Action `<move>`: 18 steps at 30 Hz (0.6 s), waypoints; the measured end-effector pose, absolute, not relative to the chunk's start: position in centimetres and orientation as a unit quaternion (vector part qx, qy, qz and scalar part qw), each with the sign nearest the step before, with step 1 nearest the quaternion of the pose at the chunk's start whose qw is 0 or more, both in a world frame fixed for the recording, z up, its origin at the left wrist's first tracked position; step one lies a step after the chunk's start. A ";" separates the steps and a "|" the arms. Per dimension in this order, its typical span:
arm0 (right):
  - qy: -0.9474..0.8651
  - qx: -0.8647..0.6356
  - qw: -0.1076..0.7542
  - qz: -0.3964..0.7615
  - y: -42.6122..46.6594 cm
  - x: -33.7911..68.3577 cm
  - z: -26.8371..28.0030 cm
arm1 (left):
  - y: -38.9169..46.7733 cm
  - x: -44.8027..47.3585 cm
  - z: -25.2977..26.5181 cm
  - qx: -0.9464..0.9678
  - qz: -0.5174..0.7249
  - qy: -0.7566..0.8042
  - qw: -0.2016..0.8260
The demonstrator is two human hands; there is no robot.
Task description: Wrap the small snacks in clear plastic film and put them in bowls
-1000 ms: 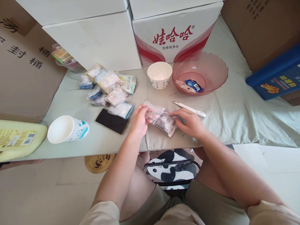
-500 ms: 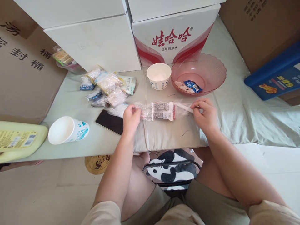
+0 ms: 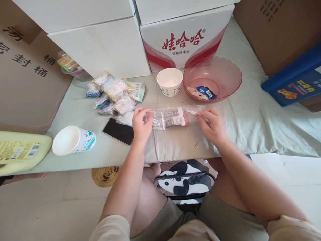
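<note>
Clear plastic wrap (image 3: 157, 120) stretches between my two hands around a small dark packet (image 3: 173, 118) with a white label and red edges. My left hand (image 3: 142, 125) pinches the wrap's left end. At its right end, my right hand (image 3: 212, 125) is closed on the wrap, where a whitish strip runs to the fingertips. To the left of my left hand lies a black phone (image 3: 118, 131). Behind it is a heap of plastic-wrapped snack packets (image 3: 117, 90).
A paper bowl (image 3: 170, 82) and a pink translucent basin (image 3: 225, 78) holding a few wrappers stand behind. At left are a paper cup (image 3: 74, 140) and a yellow jug (image 3: 25, 150). White cartons (image 3: 185, 40) back the cloth-covered surface; a blue container (image 3: 293, 80) is at right.
My right hand has moved a little left and up along the wrap, closer to the packet. The packet has tilted slightly. My left hand has barely shifted.
</note>
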State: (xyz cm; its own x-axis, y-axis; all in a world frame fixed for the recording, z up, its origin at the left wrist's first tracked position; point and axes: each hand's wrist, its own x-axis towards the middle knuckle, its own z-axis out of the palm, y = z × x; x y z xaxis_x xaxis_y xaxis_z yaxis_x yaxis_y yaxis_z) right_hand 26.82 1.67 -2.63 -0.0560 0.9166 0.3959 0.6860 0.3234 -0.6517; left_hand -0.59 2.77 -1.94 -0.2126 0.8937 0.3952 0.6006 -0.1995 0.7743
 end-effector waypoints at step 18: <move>-0.764 -0.454 0.215 0.405 0.7 27.6 0.1 | 2.2 -0.8 -0.8 0.515 0.624 0.495 0.318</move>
State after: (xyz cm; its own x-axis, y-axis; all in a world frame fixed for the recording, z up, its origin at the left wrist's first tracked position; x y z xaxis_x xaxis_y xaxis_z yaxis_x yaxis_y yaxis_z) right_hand 27.65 0.72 0.15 -0.4950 0.8680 -0.0394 0.5194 0.2592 -0.8143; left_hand -0.82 2.16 -0.82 -0.2676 0.9063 0.3272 0.1116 -0.3081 0.9448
